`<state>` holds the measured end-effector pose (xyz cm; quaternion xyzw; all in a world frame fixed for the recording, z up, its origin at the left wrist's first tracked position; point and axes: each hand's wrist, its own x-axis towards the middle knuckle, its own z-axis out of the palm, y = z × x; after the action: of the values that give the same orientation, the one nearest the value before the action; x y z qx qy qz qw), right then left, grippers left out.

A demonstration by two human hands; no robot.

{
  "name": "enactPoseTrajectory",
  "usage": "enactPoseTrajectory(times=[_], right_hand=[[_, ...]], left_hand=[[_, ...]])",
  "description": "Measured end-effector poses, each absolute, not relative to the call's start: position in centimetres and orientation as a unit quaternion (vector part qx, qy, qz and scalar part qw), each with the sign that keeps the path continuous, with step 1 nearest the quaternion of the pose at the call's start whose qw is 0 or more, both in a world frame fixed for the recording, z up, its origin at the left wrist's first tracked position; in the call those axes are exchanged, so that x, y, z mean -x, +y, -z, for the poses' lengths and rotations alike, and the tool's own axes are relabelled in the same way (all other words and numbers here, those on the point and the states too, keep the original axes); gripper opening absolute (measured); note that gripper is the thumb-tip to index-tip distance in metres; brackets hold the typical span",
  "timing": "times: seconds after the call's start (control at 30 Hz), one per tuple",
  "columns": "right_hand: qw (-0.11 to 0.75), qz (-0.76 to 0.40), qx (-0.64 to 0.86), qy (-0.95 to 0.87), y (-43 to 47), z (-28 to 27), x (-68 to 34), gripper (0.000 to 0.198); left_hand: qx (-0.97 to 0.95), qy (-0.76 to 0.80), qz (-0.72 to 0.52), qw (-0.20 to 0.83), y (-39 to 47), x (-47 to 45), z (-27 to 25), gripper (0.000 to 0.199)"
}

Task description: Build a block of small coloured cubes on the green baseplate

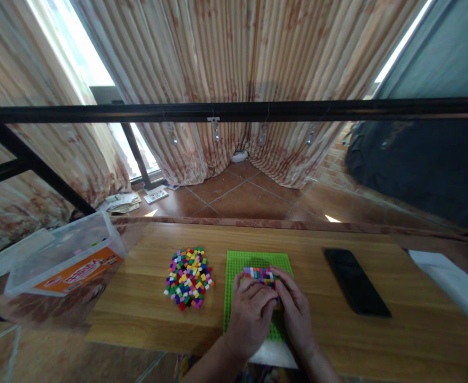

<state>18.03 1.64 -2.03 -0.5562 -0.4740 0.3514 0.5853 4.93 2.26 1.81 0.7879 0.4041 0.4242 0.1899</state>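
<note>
Nearest the camera, the left hand [251, 314] lay palm-down on the bright green studded plastic baseplate [253, 262], fingers slightly bent and pressed together, gripping nothing that could be seen. The right hand [295, 308] rested just beside it, touching it, also flat with fingers loosely extended, their tips at the edge of a low row of small multicoloured plastic bricks [259, 274] fixed on the baseplate. Whether either hand pinched a single brick under its fingers could not be told. The baseplate sat near the front middle of the light wooden table [377, 340].

To the left of the baseplate, a little apart from it, lay a loose heap of small multicoloured bricks [189, 277]. To the right, well apart, a flat black phone [356, 289] lay face-up and slanted on the wood.

Farther left, off the table's corner, stood a clear plastic storage box with an orange label [64, 260]. Beyond the table a black metal bar [234, 110] crossed the view, with reddish-brown tiled floor [237, 194] and pinkish patterned curtains [226, 53] behind it.
</note>
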Motion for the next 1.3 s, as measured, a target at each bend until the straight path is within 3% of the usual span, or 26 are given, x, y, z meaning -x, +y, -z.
enactPoseTrajectory(times=[0.43, 0.7, 1.3], right_hand=[[0.591, -0.371, 0.548, -0.461, 1.5, 1.8, -18.1, 0.029], [0.614, -0.464, 0.484, -0.417, 1.3, 1.8, -18.7, 0.050], [0.601, -0.430, 0.499, -0.452, 1.4, 2.2, -18.8, 0.052]], left_hand=[[-0.750, 0.436, -0.453, 0.204, 2.1, -5.3, -1.5, 0.014], [-0.752, 0.420, -0.460, 0.216, 2.0, -5.0, -0.8, 0.018], [-0.738, 0.417, -0.476, 0.234, 2.0, -5.1, -0.9, 0.015]])
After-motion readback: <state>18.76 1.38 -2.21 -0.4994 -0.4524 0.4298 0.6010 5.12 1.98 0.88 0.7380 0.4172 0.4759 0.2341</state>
